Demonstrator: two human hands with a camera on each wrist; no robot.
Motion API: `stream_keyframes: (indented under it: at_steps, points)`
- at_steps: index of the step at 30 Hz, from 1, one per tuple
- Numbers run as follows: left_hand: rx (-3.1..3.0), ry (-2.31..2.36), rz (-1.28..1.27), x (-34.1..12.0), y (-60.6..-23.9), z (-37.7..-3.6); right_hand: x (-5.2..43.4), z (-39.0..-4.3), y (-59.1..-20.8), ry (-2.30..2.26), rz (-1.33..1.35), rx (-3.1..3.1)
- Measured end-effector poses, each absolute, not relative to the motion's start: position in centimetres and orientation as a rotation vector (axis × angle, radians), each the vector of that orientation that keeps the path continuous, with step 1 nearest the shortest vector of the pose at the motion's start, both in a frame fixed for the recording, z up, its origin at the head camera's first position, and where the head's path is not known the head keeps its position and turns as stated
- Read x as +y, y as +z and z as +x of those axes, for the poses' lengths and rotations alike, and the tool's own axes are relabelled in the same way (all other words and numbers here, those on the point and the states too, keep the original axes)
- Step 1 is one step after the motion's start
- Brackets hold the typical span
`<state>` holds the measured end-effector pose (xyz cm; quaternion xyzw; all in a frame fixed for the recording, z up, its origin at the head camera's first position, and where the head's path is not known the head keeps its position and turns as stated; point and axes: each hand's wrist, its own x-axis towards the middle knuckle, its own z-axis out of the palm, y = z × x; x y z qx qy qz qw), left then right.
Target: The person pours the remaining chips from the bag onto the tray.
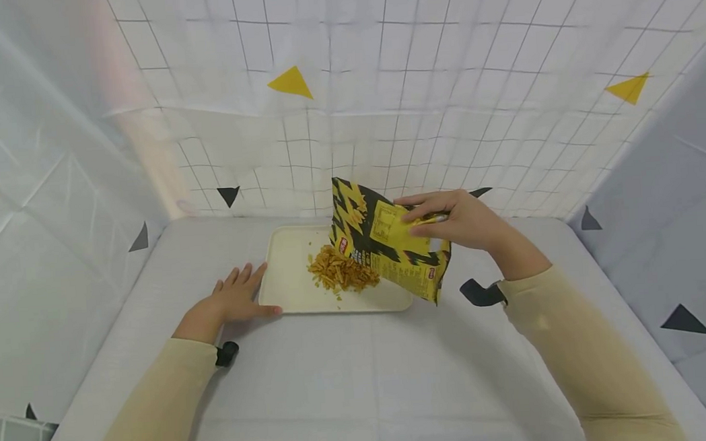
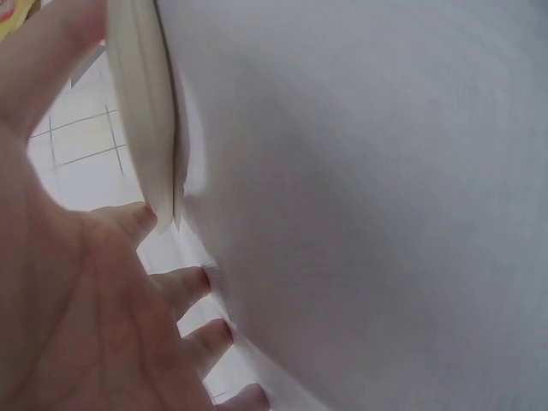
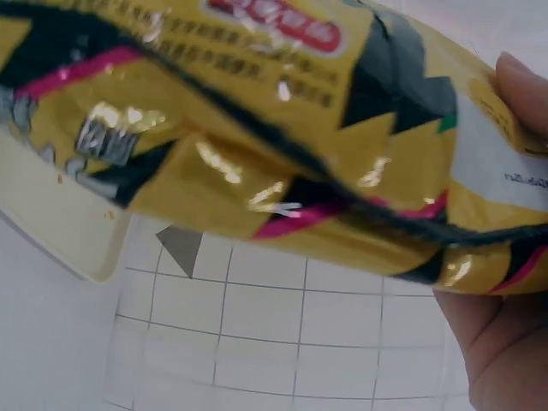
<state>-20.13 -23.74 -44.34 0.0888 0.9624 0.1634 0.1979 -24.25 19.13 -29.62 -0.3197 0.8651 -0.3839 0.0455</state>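
My right hand (image 1: 450, 220) grips a yellow and black snack bag (image 1: 385, 245) by its upper end and holds it tilted over the right part of a cream tray (image 1: 288, 251). A heap of orange snack sticks (image 1: 340, 270) lies on the tray just under the bag's lower end. In the right wrist view the bag (image 3: 257, 128) fills the top, my fingers (image 3: 522, 86) curl on its right end, and a tray corner (image 3: 68, 231) shows below it. My left hand (image 1: 236, 296) lies flat on the table against the tray's left edge (image 2: 145, 128), fingers (image 2: 184, 287) straight.
The tray stands on a grey table (image 1: 339, 383) enclosed by white sheets with a grid and triangle print (image 1: 383, 111) at the back and both sides. Black wrist mounts (image 1: 483, 292) sit on both sleeves.
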Motion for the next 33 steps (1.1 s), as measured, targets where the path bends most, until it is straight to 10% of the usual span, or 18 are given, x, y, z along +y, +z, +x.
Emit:
stream_keyframes:
  at_steps: [33]
  points:
    - [2.687, 0.465, 0.246, -23.8, -44.4, -20.1, 17.0, -24.2, -31.0, -1.173, -1.032, 2.586]
